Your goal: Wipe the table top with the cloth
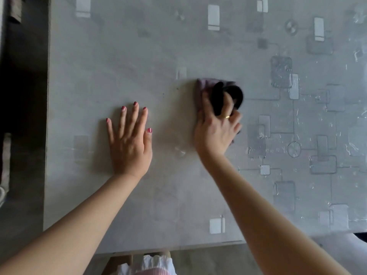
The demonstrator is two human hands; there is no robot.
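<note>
A grey table top with a pattern of pale squares and thin lines fills the view. My right hand presses down on a bunched cloth, mauve with a black part, near the table's middle. The fingers wrap over the black part and a gold ring shows on one finger. Motion blur softens the cloth's edges. My left hand lies flat on the table to the left of the cloth, palm down, fingers spread, holding nothing.
The table's left edge borders a dark floor. Its near edge runs above my white and pink clothing. The right half of the table shows scratched, shiny patterning.
</note>
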